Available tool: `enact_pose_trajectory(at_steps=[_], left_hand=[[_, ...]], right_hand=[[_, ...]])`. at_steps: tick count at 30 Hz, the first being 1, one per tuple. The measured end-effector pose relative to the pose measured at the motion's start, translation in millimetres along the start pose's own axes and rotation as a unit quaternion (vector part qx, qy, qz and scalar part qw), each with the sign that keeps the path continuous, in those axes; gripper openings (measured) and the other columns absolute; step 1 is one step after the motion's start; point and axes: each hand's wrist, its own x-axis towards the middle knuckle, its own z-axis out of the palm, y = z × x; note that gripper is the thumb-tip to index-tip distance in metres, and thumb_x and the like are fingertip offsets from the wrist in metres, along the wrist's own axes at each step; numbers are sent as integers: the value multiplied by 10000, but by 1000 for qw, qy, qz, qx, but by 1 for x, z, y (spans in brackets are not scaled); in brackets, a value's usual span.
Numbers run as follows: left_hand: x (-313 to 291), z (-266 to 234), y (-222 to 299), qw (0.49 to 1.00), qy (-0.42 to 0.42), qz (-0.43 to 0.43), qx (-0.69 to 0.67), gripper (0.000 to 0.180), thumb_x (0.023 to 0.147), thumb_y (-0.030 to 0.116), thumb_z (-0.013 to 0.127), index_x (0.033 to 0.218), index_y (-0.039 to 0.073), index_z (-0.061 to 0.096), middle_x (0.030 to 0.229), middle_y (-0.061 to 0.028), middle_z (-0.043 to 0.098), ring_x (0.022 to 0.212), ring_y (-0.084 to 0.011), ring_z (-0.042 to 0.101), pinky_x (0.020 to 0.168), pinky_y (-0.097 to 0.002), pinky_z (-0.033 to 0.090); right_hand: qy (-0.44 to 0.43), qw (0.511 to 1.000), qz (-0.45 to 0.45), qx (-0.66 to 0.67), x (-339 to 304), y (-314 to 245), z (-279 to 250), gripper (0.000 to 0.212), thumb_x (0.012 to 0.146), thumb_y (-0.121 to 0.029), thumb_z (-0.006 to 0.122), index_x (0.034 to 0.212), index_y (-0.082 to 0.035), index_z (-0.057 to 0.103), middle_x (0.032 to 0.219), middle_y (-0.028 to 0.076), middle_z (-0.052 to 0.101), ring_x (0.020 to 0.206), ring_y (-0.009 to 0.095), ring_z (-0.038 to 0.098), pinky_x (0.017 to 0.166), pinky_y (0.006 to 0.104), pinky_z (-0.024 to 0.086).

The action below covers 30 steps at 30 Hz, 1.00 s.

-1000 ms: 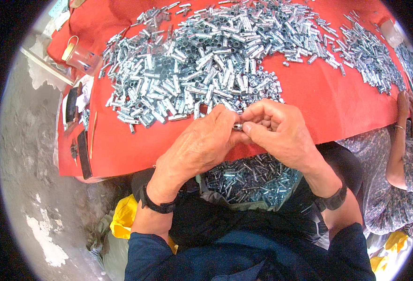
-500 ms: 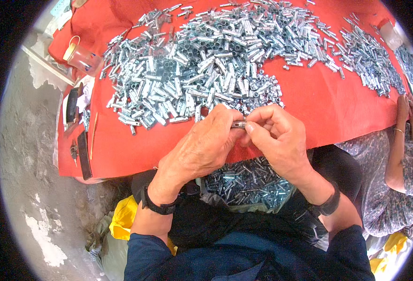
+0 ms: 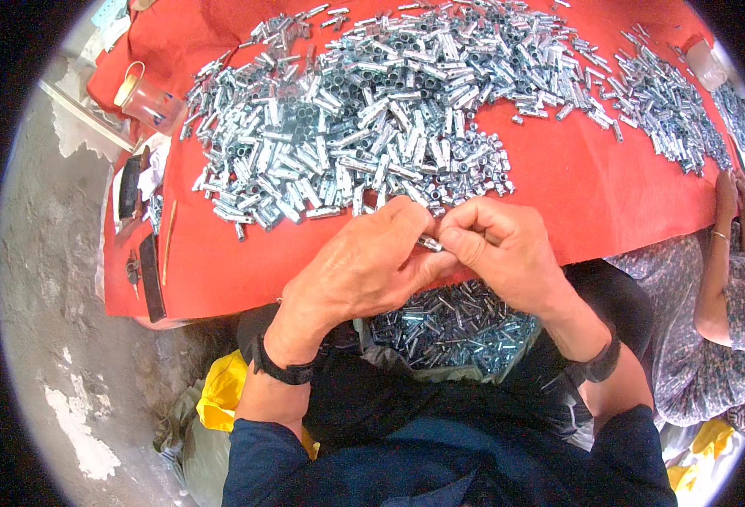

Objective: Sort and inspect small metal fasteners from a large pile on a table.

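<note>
Between my two hands is a small shiny metal tube (image 3: 429,243), lying slantwise near the table's front edge. My left hand (image 3: 364,258) pinches it, the back of the hand toward me. Thumb and forefinger of my right hand (image 3: 499,245) are closed at the tube's right end; whether a second small part sits in them is hidden. Just beyond my fingers spreads a large heap of silvery metal tubes (image 3: 372,110) on the red cloth (image 3: 575,186). Below my hands, a lined container holds a mass of thinner, darker metal pieces (image 3: 448,329).
To the left stand a clear plastic jar (image 3: 148,101), a thin wooden stick (image 3: 169,241) and a dark flat bar (image 3: 151,275). Another tube pile (image 3: 668,110) lies at the right, near another person's arm (image 3: 719,253). A yellow bag (image 3: 223,393) is beside my left forearm.
Both hands have come slightly down toward me. The tube has tilted, its right end now lower, and my left thumb reaches further under it.
</note>
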Motion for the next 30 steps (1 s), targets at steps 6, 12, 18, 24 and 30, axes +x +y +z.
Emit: enact_pose_trajectory(at_steps=[6,12,18,24,30], left_hand=[[-3,7,8,996,-8,82,45,177,785,102,689,843,43,532,760,-129,532,662,-335,584,530,-417,469],[-4,11,35,981,-119,142,50,233,761,187,741,773,65,543,799,-102,524,661,-300,582,542,-417,475],[3,-20,5,977,4,92,193,145,779,119,703,896,72,632,907,-100,566,868,-307,563,710,-412,498],[24,-9,-22,947,44,79,307,207,771,26,685,961,110,695,963,-84,577,933,-301,533,763,-381,486],[31,0,-21,948,38,93,301,217,731,54,742,935,115,697,980,-66,588,932,-291,531,773,-378,485]], right_hand=[[45,977,-107,-181,14,13,-7,79,916,-86,659,894,-11,647,778,75,648,685,174,619,587,320,491],[-6,850,-245,-466,17,29,-2,185,861,-104,669,1036,-59,628,873,120,542,708,329,608,597,426,484],[-33,828,-228,-512,19,26,7,81,826,-59,572,901,-36,590,880,123,567,807,294,647,675,420,534],[8,822,-230,-521,19,25,11,95,808,-83,621,879,-31,585,873,128,588,805,290,653,679,416,541],[102,893,-188,-395,18,21,-19,130,839,-100,659,870,-14,567,814,174,597,744,359,631,648,462,506]])
